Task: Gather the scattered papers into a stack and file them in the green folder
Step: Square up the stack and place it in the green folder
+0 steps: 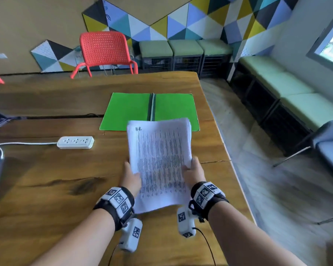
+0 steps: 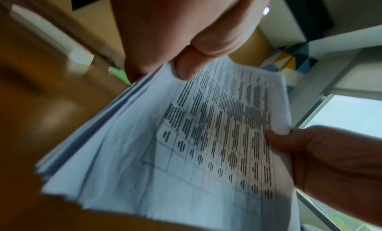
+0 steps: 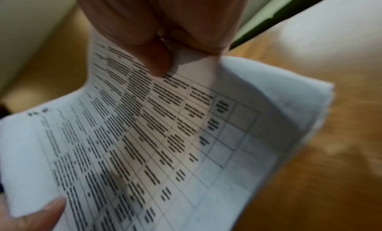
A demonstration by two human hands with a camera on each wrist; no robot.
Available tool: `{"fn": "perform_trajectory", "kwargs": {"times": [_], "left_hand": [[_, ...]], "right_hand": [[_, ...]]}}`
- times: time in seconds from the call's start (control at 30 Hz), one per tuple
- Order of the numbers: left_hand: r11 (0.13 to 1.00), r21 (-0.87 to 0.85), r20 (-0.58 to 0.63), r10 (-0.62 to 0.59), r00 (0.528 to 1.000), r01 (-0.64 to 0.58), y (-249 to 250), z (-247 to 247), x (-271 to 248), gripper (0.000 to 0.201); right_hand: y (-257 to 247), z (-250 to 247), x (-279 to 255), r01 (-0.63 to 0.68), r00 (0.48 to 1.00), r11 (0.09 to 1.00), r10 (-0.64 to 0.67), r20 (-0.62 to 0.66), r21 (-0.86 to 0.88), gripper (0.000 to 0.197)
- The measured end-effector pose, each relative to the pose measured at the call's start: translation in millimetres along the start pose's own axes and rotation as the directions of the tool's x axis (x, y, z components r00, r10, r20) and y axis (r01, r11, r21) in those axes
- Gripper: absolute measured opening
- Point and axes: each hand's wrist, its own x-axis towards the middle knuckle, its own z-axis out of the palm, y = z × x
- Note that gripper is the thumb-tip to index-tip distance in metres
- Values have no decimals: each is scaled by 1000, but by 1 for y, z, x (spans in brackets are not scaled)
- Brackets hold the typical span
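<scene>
A stack of printed white papers is held above the wooden table, tilted toward me. My left hand grips its left edge and my right hand grips its right edge, thumbs on the top sheet. The left wrist view shows the stack of papers with my left hand pinching the sheets and my right hand across from it. In the right wrist view my right hand pinches the stack of papers. The green folder lies open and flat just beyond the papers.
A white power strip with its cable lies on the table to the left. A red chair stands at the far side. The table's right edge drops to the floor; green benches line the walls.
</scene>
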Motion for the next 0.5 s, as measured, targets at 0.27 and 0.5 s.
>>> {"fn": "perform_trajectory", "kwargs": {"times": [0.27,0.5], "left_hand": [[797,-505,-113,321,940,-333,19,-106,35,60],[845,-443,-57,307,950,-299,6,-138,72,49]], "right_hand": [[-103,47,-10,373,918,860,-396,-5,350,51],[-131,78,1,335,940,834,-329,-91,439,86]]}}
